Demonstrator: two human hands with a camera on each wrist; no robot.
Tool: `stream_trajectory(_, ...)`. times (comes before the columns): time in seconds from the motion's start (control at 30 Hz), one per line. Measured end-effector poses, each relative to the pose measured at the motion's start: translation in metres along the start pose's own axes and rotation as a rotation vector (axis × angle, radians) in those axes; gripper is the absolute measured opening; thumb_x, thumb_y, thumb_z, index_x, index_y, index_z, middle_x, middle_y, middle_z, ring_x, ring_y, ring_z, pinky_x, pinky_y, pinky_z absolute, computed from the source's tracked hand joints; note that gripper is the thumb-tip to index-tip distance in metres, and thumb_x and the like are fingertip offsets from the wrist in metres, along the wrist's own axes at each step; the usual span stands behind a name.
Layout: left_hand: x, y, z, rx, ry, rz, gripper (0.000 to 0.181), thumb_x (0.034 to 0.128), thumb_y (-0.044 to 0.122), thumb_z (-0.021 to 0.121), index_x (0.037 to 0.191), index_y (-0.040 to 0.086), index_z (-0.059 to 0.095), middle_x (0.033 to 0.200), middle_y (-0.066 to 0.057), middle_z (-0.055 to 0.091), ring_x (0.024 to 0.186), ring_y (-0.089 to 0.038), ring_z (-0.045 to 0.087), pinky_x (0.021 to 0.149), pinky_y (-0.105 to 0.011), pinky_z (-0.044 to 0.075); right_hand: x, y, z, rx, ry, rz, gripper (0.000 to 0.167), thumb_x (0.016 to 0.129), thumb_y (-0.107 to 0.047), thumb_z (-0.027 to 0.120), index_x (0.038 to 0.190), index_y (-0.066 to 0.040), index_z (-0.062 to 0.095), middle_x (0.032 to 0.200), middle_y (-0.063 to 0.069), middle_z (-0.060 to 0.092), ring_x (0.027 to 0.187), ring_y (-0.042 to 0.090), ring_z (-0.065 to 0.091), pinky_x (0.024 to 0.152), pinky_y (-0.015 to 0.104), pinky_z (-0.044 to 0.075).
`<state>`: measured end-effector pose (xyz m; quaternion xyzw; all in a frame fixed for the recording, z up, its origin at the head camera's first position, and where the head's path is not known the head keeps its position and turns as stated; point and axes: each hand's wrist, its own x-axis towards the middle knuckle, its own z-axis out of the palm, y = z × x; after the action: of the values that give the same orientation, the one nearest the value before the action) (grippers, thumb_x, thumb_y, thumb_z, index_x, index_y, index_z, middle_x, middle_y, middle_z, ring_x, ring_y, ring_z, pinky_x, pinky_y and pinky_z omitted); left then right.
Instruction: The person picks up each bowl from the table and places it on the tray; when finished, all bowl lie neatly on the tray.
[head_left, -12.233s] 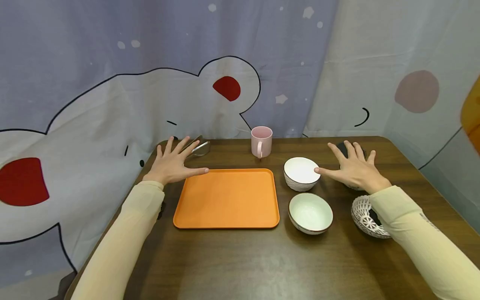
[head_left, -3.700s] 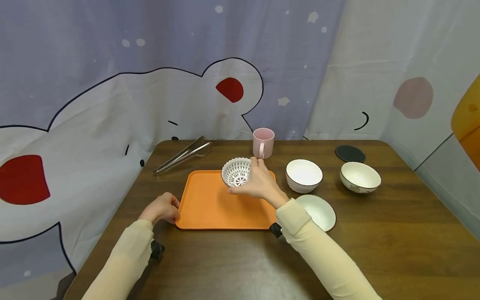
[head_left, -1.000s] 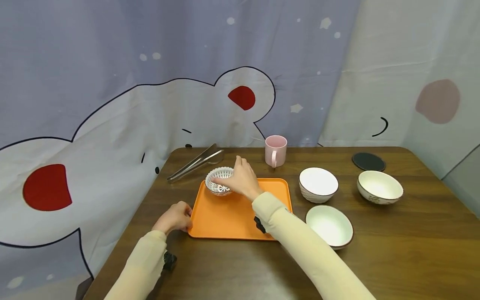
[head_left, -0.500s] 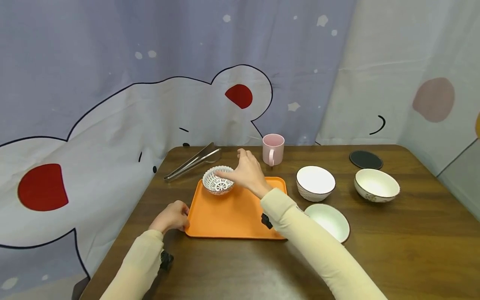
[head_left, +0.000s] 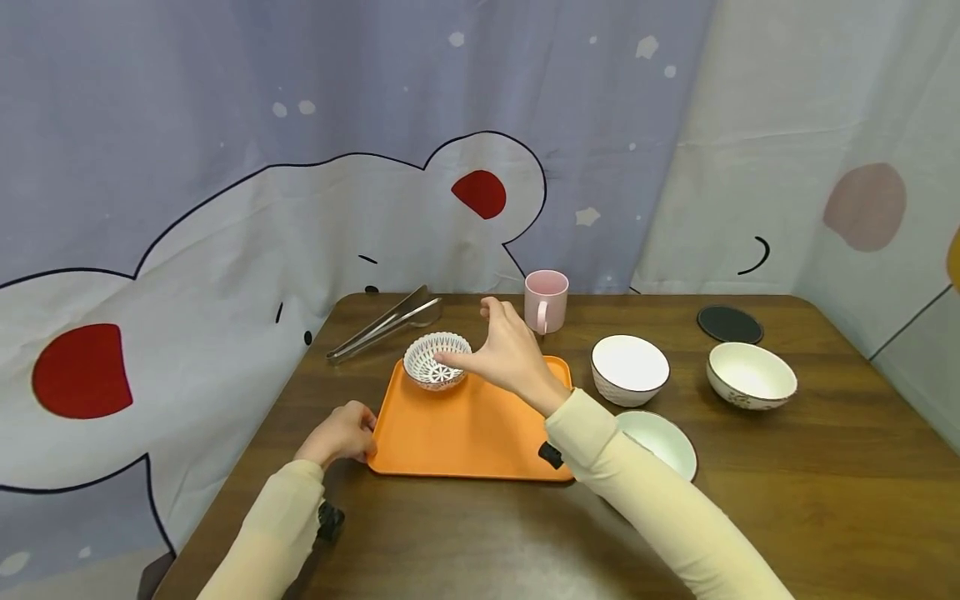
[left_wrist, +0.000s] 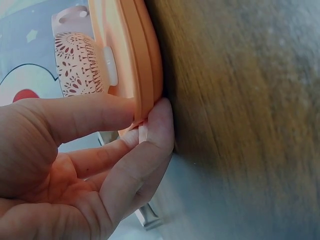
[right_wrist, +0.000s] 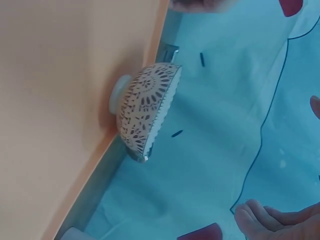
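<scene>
Orange tray point(head_left: 461, 433): edge pinched by the left hand point(head_left: 343, 433). Its bowl point(head_left: 430, 374): just left of the nearer right hand point(head_left: 513, 357), parted and empty.

And you've let go: the scalloped bowl point(head_left: 427, 374) sits on the tray point(head_left: 457, 437) now!
Seconds ago it was in your right hand point(head_left: 512, 354) above the tray; before that, on the right of the table point(head_left: 817, 500). Now it stands in the far left corner, and that hand has eased back rightward, off it. Your left hand point(head_left: 343, 432), spread in the air at first, has come down to pinch the tray's edge.
</scene>
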<state>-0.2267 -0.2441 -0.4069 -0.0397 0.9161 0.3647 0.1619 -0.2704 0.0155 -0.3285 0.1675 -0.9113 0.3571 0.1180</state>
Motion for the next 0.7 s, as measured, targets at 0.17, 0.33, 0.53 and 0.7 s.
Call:
stream_trajectory(0.17, 0.0, 0.0, -0.001, 0.005, 0.0, -0.004, 0.029, 0.0694, -0.012, 0.065, 0.097, -0.01, 0.057, 0.078, -0.014, 0.061, 0.064, -0.02, 0.062, 0.061, -0.033, 0.059, -0.009, -0.003, -0.006, 0.003, 0.001, -0.026, 0.097, 0.066, -0.061, 0.08, 0.136, -0.004, 0.045, 0.129, 0.01, 0.055, 0.115, 0.026, 0.055, 0.098, 0.044, 0.047)
stream_trajectory(0.33, 0.0, -0.001, -0.001, 0.011, -0.003, -0.012, 0.029, 0.0697, -0.011, 0.065, 0.098, -0.01, 0.056, 0.079, -0.014, 0.06, 0.065, -0.02, 0.062, 0.061, -0.033, 0.059, -0.019, -0.001, -0.012, -0.002, 0.014, -0.043, 0.093, 0.066, -0.059, 0.081, 0.132, -0.003, 0.048, 0.128, 0.011, 0.056, 0.116, 0.028, 0.056, 0.099, 0.047, 0.046)
stream_trajectory(0.53, 0.001, -0.001, -0.002, 0.023, 0.001, -0.002, 0.029, 0.0705, -0.01, 0.064, 0.098, -0.01, 0.056, 0.079, -0.014, 0.061, 0.064, -0.02, 0.061, 0.062, -0.033, 0.059, -0.027, 0.007, -0.023, -0.004, 0.033, -0.018, 0.089, 0.064, -0.06, 0.081, 0.127, -0.005, 0.05, 0.126, 0.009, 0.059, 0.113, 0.03, 0.057, 0.096, 0.048, 0.048)
stream_trajectory(0.7, 0.001, 0.0, -0.001, 0.022, 0.001, 0.009, 0.027, 0.0712, -0.01, 0.064, 0.098, -0.01, 0.057, 0.079, -0.015, 0.06, 0.065, -0.02, 0.062, 0.062, -0.034, 0.059, -0.033, 0.014, -0.032, 0.021, 0.025, 0.018, 0.093, 0.064, -0.061, 0.08, 0.131, -0.004, 0.049, 0.128, 0.011, 0.058, 0.115, 0.031, 0.057, 0.098, 0.049, 0.047)
